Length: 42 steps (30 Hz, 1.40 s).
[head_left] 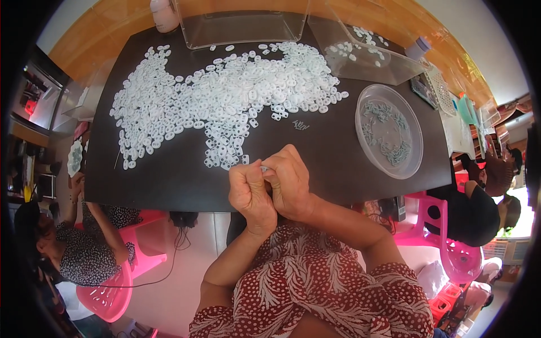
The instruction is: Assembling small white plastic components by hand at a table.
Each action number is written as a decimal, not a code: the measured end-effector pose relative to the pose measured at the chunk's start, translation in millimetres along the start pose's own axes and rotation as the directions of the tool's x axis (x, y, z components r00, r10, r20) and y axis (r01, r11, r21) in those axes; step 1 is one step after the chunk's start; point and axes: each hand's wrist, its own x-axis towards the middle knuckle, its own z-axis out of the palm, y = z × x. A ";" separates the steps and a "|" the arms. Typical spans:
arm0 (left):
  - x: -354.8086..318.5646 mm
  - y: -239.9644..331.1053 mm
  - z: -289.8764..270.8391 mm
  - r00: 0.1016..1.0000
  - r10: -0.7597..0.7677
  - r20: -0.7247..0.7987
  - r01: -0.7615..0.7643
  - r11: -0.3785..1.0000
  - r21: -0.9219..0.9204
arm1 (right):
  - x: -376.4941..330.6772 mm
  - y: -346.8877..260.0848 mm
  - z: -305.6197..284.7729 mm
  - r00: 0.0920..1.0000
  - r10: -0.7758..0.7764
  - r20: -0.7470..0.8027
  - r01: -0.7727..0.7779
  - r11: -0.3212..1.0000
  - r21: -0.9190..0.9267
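My left hand [249, 194] and my right hand [289, 181] meet at the table's near edge, both with fingers closed. Pinched between their fingertips is a small white plastic piece [264, 168], mostly hidden by the fingers. Just beyond them spreads a large pile of white oval plastic pieces with holes [225, 96], one tongue of it reaching close to my left hand. Several small grey-green pieces [301, 125] lie loose on the dark table beyond my right hand. More of these sit in a round clear plastic dish [360, 132] to the right.
A clear bin [242, 44] stands at the back; another clear bin [383, 70], with white pieces, is at back right. A phone [422, 92] lies near the table's right edge. People sit on pink chairs at left [107, 293] and right [459, 259].
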 end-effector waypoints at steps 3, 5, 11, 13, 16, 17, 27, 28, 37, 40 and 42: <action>2.1 5.1 4.3 0.996 0.048 -0.073 -0.044 0.998 0.052 | 4.3 -5.1 -1.0 0.999 0.050 -0.002 -0.050 0.999 0.021; 7.0 9.3 -7.3 1.000 -0.008 0.009 0.008 0.997 0.071 | 8.0 -3.5 -0.5 0.997 0.078 0.028 -0.079 0.994 0.070; 59.1 15.9 -22.8 0.946 0.249 0.206 -0.320 0.815 0.483 | 60.9 23.7 -50.2 0.995 0.088 0.045 -0.079 0.980 -0.183; 82.2 15.5 -26.0 0.795 0.422 0.435 -0.605 0.517 0.605 | 89.6 53.3 -74.2 0.987 0.055 -0.154 -0.103 0.939 -0.328; 103.4 1.8 -22.0 0.628 0.486 0.607 -0.765 0.245 0.596 | 140.3 107.3 -117.4 0.978 -0.010 -0.210 -0.096 0.869 -0.485; 107.6 0.6 -17.5 0.628 0.488 0.606 -0.763 0.236 0.601 | 154.0 125.4 -130.3 0.974 -0.042 -0.221 -0.090 0.827 -0.555; 121.4 -19.0 0.8 0.283 0.260 0.923 -0.946 -0.082 0.313 | 163.6 177.1 -162.5 1.000 -0.019 -0.019 -0.007 0.503 -0.864; 120.2 -18.0 2.9 0.278 0.259 0.925 -0.950 -0.072 0.305 | 160.0 169.0 -158.0 0.999 -0.046 -0.026 0.001 0.512 -0.859; 118.2 -14.9 5.9 0.450 0.175 0.876 -0.871 0.304 0.386 | 84.6 102.8 -87.8 0.977 -0.093 0.189 0.164 0.900 -0.403; 111.7 -9.2 2.5 0.489 0.165 0.856 -0.852 0.297 0.430 | 70.7 98.9 -78.2 0.953 -0.003 0.302 0.122 0.918 -0.376; 104.1 -2.9 -0.9 0.574 0.191 0.796 -0.772 0.450 0.449 | 64.6 93.0 -71.7 0.940 0.064 0.334 0.071 0.923 -0.378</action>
